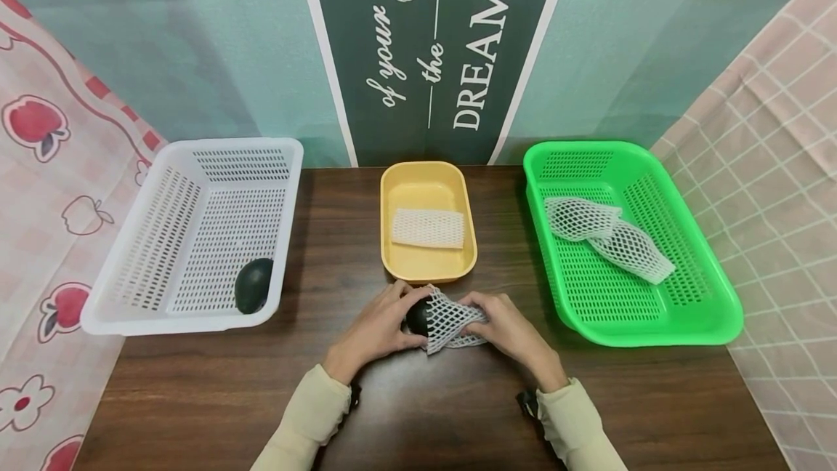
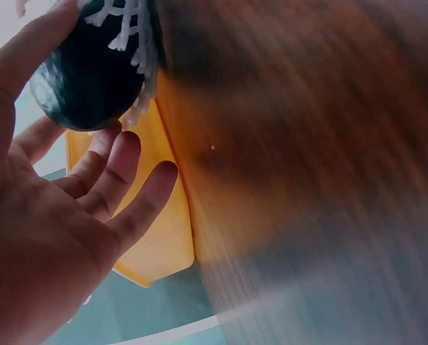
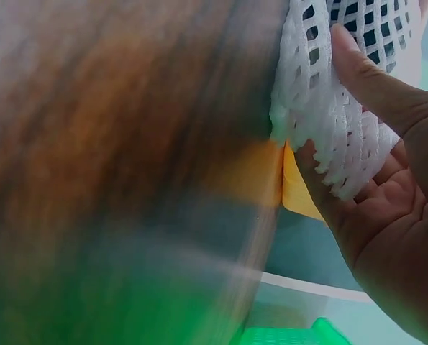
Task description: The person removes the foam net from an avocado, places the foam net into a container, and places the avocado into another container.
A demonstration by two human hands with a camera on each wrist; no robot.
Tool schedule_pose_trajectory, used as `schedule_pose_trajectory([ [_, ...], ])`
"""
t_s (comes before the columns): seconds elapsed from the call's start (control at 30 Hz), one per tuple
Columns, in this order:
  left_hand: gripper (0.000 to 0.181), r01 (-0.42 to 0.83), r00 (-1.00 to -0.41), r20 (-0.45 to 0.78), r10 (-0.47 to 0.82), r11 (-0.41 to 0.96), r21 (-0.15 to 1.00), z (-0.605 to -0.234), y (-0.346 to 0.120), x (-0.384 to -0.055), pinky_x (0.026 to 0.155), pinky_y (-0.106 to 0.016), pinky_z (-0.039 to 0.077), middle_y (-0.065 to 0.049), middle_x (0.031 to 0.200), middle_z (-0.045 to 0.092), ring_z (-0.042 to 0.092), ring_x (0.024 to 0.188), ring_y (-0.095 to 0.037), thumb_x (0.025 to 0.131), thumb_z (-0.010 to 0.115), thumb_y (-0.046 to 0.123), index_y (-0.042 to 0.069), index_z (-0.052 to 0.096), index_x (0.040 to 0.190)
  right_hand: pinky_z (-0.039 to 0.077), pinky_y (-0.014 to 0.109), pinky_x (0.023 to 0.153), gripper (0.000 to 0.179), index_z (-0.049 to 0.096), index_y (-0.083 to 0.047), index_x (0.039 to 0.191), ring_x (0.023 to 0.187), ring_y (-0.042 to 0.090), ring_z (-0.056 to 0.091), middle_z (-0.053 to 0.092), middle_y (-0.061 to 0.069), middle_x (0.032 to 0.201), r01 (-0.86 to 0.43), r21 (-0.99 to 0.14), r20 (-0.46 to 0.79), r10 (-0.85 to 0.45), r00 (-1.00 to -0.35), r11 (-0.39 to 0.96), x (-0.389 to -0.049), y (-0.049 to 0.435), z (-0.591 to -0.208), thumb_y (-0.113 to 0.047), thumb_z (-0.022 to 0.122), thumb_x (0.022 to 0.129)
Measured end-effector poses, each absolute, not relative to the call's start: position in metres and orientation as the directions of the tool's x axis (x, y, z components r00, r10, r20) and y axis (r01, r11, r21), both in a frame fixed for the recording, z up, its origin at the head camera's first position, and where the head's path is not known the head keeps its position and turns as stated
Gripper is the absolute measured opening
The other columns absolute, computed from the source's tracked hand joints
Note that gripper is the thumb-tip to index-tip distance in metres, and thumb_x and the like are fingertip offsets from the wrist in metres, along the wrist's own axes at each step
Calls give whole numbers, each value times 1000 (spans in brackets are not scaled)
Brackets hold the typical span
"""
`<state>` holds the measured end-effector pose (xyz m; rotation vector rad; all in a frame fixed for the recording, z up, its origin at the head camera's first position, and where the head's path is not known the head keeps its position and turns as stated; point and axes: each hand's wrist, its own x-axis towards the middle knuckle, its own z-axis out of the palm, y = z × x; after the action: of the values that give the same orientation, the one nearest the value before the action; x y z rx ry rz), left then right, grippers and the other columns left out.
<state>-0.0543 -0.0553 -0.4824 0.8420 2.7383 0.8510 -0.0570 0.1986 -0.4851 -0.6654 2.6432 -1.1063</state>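
Observation:
A dark, glossy avocado (image 1: 417,318) is partly inside a white foam net sleeve (image 1: 447,320) just above the table in front of me. My left hand (image 1: 379,322) grips the avocado's bare left end between thumb and fingers. In the left wrist view the bare end of the avocado (image 2: 91,75) shows, with the net's cut edge over its other side. The right hand (image 1: 510,325) pinches the net's far end; in the right wrist view the thumb lies on the mesh (image 3: 329,108). The avocado's covered part is seen only through the holes.
A yellow tray (image 1: 428,267) with a flat foam net (image 1: 428,228) stands just behind the hands. At left, a white basket (image 1: 104,322) contains another avocado (image 1: 253,286). The green basket (image 1: 654,333) at right contains two foam nets (image 1: 631,251); their contents are unclear.

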Motion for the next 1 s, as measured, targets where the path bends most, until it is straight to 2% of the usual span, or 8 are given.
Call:
schedule_pose_trajectory([
  [0.33,75,507,-805,27,593,663,551,-481,-54,-54,102,-48,47,-9,135,59,57,122,-27,78,85,28,14,51,143,57,23,70,22,72,-10,99,83,10,70,76,2,92,-358,-700,-8,-509,-861,617,-57,199,-483,-9,81,79],
  [0.53,73,508,-808,60,587,642,574,-476,-61,-52,100,-47,50,-11,131,61,61,117,-27,79,84,30,11,52,142,57,23,70,21,72,-12,99,82,7,68,76,0,92,-375,-700,12,-515,-857,608,-57,201,-475,-11,80,81],
  [0.7,73,491,-835,126,536,620,612,-464,-75,-50,100,-46,51,-8,131,62,61,119,-27,77,85,32,14,53,140,57,24,72,23,72,-13,102,82,6,67,76,0,95,-382,-697,46,-493,-869,607,-59,204,-457,-9,80,80],
  [0.83,72,477,-864,161,476,676,561,-453,-91,-48,100,-49,50,-8,131,63,61,120,-29,75,86,35,16,56,138,60,29,76,25,72,-11,102,86,12,71,76,1,96,-419,-670,105,-481,-871,612,-62,206,-438,-6,81,79],
  [1.0,74,496,-867,237,437,725,478,-439,-109,-50,94,-50,53,-11,127,65,63,115,-31,73,88,36,13,57,137,61,35,78,29,72,-7,104,90,18,73,77,5,99,-442,-635,182,-434,-883,633,-68,208,-420,-1,81,77],
])
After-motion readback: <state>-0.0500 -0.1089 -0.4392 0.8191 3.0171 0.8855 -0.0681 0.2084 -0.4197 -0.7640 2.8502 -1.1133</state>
